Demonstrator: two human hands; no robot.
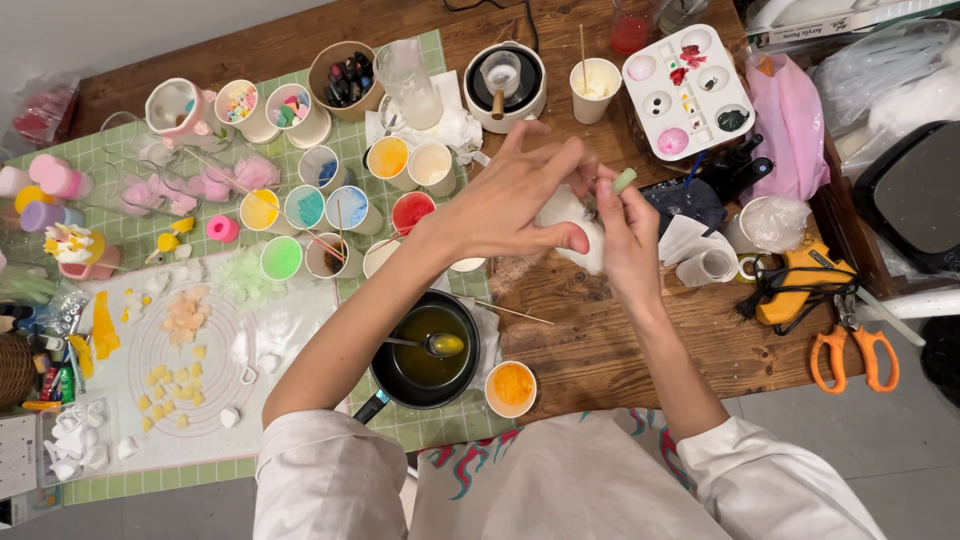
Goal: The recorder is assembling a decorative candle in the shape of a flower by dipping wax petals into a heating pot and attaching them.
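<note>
My left hand holds a white rounded lump over the wooden table, thumb and fingers spread around it. My right hand grips a thin tool with a pale green end and presses it against the white lump. Both hands meet at the middle of the view, above the table's centre. The white lump is partly hidden by my fingers.
A small black pan of yellow-green liquid with a spoon sits near the front edge, beside an orange-filled cup. Several cups of coloured liquid stand on a green checked mat. A paint palette, glue gun and orange scissors lie right.
</note>
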